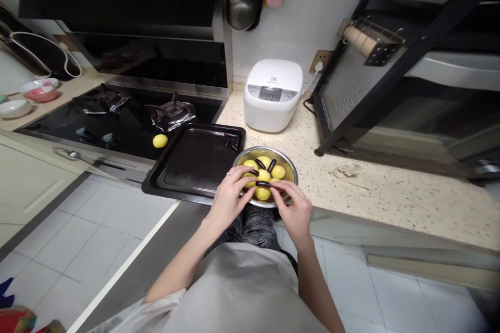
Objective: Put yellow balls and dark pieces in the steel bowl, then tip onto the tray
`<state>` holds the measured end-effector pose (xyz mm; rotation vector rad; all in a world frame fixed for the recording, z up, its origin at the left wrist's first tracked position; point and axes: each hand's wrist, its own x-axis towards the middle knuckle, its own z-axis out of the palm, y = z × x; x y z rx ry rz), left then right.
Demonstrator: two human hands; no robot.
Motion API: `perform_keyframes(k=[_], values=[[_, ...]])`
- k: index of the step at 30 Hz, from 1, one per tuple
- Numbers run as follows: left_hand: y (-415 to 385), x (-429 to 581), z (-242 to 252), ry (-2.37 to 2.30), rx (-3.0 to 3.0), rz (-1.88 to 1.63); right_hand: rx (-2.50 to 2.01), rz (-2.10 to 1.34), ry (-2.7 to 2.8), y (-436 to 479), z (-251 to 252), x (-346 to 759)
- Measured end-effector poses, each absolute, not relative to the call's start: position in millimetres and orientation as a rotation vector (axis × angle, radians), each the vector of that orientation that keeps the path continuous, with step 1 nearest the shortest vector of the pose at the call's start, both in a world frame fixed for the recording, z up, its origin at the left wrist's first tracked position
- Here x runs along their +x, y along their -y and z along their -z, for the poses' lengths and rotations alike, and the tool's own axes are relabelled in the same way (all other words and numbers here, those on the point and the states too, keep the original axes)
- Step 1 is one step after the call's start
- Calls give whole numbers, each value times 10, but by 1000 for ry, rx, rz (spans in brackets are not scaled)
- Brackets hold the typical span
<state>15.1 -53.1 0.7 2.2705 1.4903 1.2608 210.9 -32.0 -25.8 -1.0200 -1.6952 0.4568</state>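
Observation:
A round metal bowl (294, 168) at the counter's front edge holds several yellow lemons (278, 172). Several glossy, dark finger-shaped pieces lie among them, one (272, 165) at the back; they look like long black grapes, but I cannot tell for sure. Over the bowl's front, my right hand (294, 208) is closed, thumb and fingertips pinching the right end of one dark piece (263, 183). My left hand (230, 192) has its thumb and fingertips curled round the same piece's left end. A second dark piece (254, 172) lies close to the left index fingertip.
Left of the bowl is a black baking tray (187, 161) with several dark pieces (231, 140) in its far right corner. One lemon (160, 141) sits on the gas hob (133, 119). Behind stands a white rice cooker (273, 96); a black rack (351, 99) is at right.

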Motion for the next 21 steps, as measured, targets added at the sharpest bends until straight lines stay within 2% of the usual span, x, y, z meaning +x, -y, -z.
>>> perform_keyframes(k=[12,21], values=[[564,45,-42,-1584,2254,-1241,-1321,-220,1731,79,367,2186],[524,-11,-5,-1607,2274,-1229,-1336,-173,1798,50,396,2232]])
